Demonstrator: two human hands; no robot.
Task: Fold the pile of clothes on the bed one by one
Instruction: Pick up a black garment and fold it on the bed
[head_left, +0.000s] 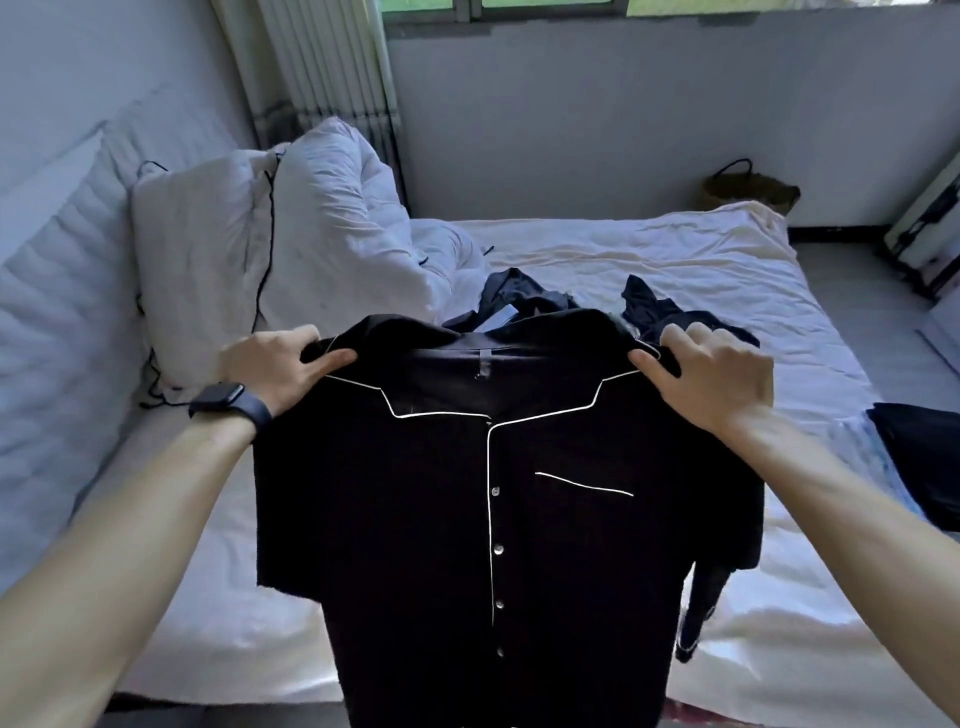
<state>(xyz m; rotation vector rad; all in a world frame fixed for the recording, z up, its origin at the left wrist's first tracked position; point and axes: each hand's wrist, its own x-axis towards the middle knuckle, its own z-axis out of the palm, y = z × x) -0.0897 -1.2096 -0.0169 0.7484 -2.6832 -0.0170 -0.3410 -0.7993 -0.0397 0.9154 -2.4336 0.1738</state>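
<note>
Head view, and here we are: a black shirt (441, 519) is up in the air, front facing the camera, buttoned down the middle. White piping runs along its collar, its placket and the chest pocket. Both hands have it by the shoulders. The left hand (270, 364) pinches the shirt's left shoulder seam, thumb laid across the front and fingers curled behind the cloth. A dark watch (228, 402) sits on that wrist. The right hand (711, 374) does the same on the other shoulder, thumb forward and fingers wrapped over the top edge. The arms are spread wide, so the collar is pulled fairly flat between them.

The shirt hangs clear above the bed (675, 260), its body dropping past the bottom of the view. A loose sleeve (696, 613) dangles off the shirt's right side, with white trim at its end.

Just beyond the shirt's collar, the pile of dark clothes (524, 296) lies crumpled on the sheet, a pale label showing among it. To the right of the shirt, at the picture's edge, a flat dark garment (919, 462) rests on the bed. To the left of the shirt and further back, white pillows (332, 223) are heaped up, with a thin black cable (267, 234) trailing down over them. Far beyond the shirt, past the mattress, a woven basket (748, 192) stands by the wall.
</note>
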